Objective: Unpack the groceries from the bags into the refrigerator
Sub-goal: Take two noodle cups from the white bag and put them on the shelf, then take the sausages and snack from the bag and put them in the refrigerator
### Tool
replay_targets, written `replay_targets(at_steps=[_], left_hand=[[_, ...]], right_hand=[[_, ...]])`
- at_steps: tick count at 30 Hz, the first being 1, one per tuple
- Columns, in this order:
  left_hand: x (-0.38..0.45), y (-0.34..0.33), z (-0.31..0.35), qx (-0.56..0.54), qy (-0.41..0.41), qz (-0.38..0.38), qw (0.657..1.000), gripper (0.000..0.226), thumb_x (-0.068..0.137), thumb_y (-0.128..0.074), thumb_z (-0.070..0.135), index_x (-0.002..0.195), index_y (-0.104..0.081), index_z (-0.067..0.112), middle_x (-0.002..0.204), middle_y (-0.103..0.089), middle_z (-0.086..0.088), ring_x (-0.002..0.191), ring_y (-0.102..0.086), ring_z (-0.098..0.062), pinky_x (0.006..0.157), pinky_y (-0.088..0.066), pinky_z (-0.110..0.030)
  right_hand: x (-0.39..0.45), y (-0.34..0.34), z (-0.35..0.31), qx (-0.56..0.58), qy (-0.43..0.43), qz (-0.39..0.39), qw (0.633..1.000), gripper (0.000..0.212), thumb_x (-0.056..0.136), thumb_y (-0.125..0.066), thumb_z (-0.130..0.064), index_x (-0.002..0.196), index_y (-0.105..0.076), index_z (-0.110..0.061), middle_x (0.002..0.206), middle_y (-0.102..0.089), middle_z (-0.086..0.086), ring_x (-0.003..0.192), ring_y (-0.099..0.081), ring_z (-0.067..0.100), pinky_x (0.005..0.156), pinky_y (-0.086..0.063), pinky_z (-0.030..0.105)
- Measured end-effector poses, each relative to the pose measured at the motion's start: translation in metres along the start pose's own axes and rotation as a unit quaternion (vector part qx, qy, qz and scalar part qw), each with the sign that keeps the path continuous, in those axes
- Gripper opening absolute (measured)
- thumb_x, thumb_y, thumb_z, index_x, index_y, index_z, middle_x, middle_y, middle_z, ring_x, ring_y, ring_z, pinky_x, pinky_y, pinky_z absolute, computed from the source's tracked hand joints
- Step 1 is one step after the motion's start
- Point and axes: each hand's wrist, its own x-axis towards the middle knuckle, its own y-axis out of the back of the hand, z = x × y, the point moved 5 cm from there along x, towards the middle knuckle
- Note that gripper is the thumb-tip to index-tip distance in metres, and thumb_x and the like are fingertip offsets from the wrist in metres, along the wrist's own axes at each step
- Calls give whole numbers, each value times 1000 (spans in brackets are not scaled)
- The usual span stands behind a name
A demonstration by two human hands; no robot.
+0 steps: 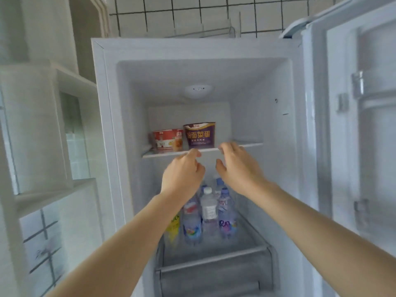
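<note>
In front of the open refrigerator (pixel 111 125), near to far:

Left hand (pixel 182 174): raised just before the upper shelf's front edge, fingers loosely curled, nothing in its grasp; whether the fingertips touch the shelf edge cannot be told.

Right hand (pixel 237 166): raised beside the left hand, a narrow gap between them, fingers and thumb spread in a loose curve, holding nothing; its fingertips lie at the shelf's front edge.

Lower drawer (pixel 214 273): translucent, at the bottom of the compartment; contents too blurred to tell.

Lower shelf (pixel 246 243): holds a cluster of upright bottles, partly hidden behind the hands and left forearm.
- clear bottle (pixel 209 209): white cap, white label, centre of the cluster.
- blue-labelled bottle (pixel 192 224): just left of the clear one.
- purple-labelled bottle (pixel 227 215): just right of the clear one.
- yellow-labelled bottle (pixel 174 228): far left, mostly covered by the forearm.
- further bottles stand behind; caps alone show.

Upper shelf (pixel 167 154): holds two cups side by side on its left half.
- red cup (pixel 168 139): shorter, on the left.
- purple cup (pixel 200 135): taller, on the right, just beside the red one, upright.

Refrigerator door (pixel 353 125): swung open to the right.

Tiled wall (pixel 182 13): white, behind and above the cabinet.
</note>
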Motion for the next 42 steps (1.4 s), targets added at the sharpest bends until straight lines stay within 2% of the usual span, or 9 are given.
replay_targets(at_steps=[5,14,16,18,20,25,30,33,42], left_hand=[[-104,-10,17,-43,-38,-9,998,23,90,-55,21,112,-62,20,93,-67,-6,89,-61,-29,73,-51,-40],[-281,-48,77,-147,-44,-124,980,24,89,-62,17,113,-64,23,94,-66,3,85,-63,-18,69,-46,-27],[-325,-61,101,-155,-37,-173,972,26,90,-61,19,115,-63,26,96,-66,5,84,-63,-16,67,-43,-24],[-365,-73,125,-164,-37,-213,962,26,90,-61,22,115,-62,29,95,-65,9,83,-62,-11,65,-39,-16],[-400,-81,151,-180,-38,-251,951,27,90,-60,22,116,-62,30,93,-65,11,85,-61,-7,67,-37,-11],[-476,-94,239,-225,-54,-298,926,22,89,-62,16,110,-64,24,85,-66,5,77,-63,-13,66,-53,-30],[-573,-103,335,-263,-52,-369,890,21,91,-60,19,110,-63,25,82,-65,13,76,-59,0,66,-45,-9],[-632,-111,377,-264,-31,-424,866,22,92,-59,20,113,-63,27,86,-66,13,82,-61,0,74,-53,-20],[-704,-127,485,-260,-79,-515,813,22,92,-55,24,112,-62,29,83,-65,11,78,-60,-5,70,-52,-24]], right_hand=[[-123,17,5,56,-72,-32,995,34,93,-53,-19,124,-52,-5,120,-58,14,110,-54,34,86,-47,43],[-341,64,19,78,-195,-111,971,33,93,-56,-20,125,-52,-10,119,-57,3,104,-59,22,88,-49,39],[-392,77,23,86,-235,-143,958,33,95,-54,-22,127,-51,-13,121,-55,-2,103,-59,17,90,-48,31],[-437,96,27,70,-274,-173,943,32,97,-50,-26,128,-47,-20,124,-50,-10,111,-54,11,88,-35,4],[-481,120,35,57,-327,-183,925,31,98,-48,-28,128,-48,-24,125,-49,-14,105,-47,2,78,-22,-9],[-596,183,57,76,-401,-172,897,32,93,-49,-34,120,-56,-18,111,-57,-13,100,-55,4,87,-45,22],[-710,261,80,69,-488,-178,851,31,89,-55,-24,119,-58,-16,109,-62,-6,98,-59,4,86,-42,12],[-769,306,94,67,-541,-191,816,28,91,-59,-16,120,-57,-17,107,-61,-7,98,-57,3,82,-36,4],[-864,388,139,32,-627,-190,755,27,92,-58,-20,118,-57,-20,98,-58,-16,100,-59,5,88,-49,27]])
